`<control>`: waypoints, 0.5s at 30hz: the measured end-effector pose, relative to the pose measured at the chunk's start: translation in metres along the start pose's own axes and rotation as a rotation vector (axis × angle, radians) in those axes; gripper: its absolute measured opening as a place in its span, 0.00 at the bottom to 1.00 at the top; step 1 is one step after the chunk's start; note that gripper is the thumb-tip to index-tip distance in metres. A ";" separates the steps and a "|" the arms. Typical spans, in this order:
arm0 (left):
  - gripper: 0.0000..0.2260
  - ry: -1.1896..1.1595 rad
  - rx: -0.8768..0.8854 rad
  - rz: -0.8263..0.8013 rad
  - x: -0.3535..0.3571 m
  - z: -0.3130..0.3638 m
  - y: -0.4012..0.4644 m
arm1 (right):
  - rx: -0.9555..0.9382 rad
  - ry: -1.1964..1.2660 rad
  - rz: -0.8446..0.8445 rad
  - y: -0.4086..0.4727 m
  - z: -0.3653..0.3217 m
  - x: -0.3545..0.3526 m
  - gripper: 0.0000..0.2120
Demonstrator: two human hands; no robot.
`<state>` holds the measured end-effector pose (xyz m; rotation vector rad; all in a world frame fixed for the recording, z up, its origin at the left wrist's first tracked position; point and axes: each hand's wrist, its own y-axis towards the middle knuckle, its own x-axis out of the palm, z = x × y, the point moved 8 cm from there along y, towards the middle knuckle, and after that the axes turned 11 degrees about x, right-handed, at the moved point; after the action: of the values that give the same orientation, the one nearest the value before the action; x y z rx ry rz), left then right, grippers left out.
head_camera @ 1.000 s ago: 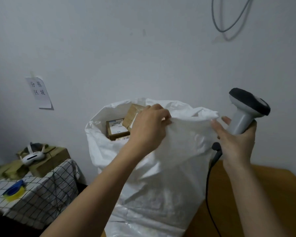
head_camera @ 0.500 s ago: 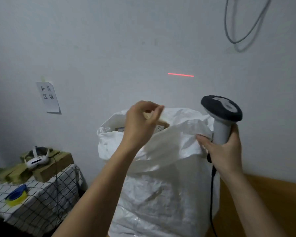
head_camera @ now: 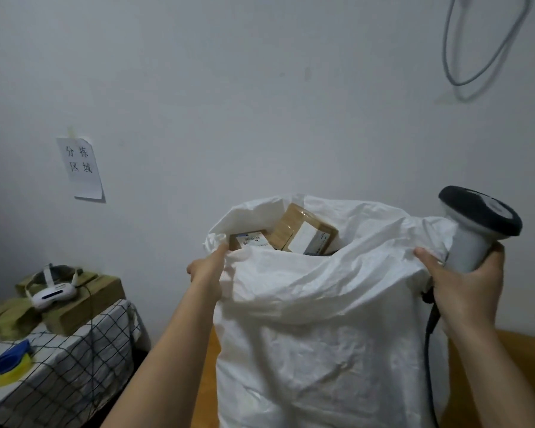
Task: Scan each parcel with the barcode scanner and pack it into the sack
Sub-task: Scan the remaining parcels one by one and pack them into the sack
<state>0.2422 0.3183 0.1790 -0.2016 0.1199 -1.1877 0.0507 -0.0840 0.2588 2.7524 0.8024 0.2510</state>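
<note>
A tall white woven sack (head_camera: 322, 329) stands upright in front of me, its mouth open. Inside it lie brown cardboard parcels: one tilted with a white label (head_camera: 306, 233), another flatter one (head_camera: 250, 240) at the left. My left hand (head_camera: 207, 267) grips the sack's left rim. My right hand (head_camera: 464, 282) holds the grey barcode scanner (head_camera: 476, 227) by its handle, head pointing up, and its fingers also pinch the sack's right rim. The scanner's black cable (head_camera: 430, 350) hangs down beside the sack.
The sack stands on a wooden surface (head_camera: 525, 366). At the left a table with a checked cloth (head_camera: 59, 366) carries brown boxes (head_camera: 84, 301), a white headset (head_camera: 53, 288) and blue-yellow tape (head_camera: 8, 362). A paper note (head_camera: 81, 168) and a looped cable (head_camera: 488, 41) hang on the wall.
My left hand has left the sack's top middle and now grips its left rim. The red scan line on the wall is gone. The sack's mouth is wider open.
</note>
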 end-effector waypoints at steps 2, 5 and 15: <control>0.29 -0.084 -0.059 -0.114 0.008 -0.012 0.010 | 0.011 0.002 0.020 -0.001 0.000 0.002 0.37; 0.21 -0.189 0.019 -0.102 0.008 -0.007 0.021 | 0.030 0.007 0.038 -0.002 0.001 0.006 0.37; 0.05 -0.020 0.680 -0.214 0.021 0.098 -0.014 | 0.066 -0.027 0.087 -0.006 0.009 0.015 0.36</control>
<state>0.2569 0.3029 0.2776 0.3805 -0.3309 -1.3730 0.0620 -0.0723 0.2501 2.8504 0.6973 0.2077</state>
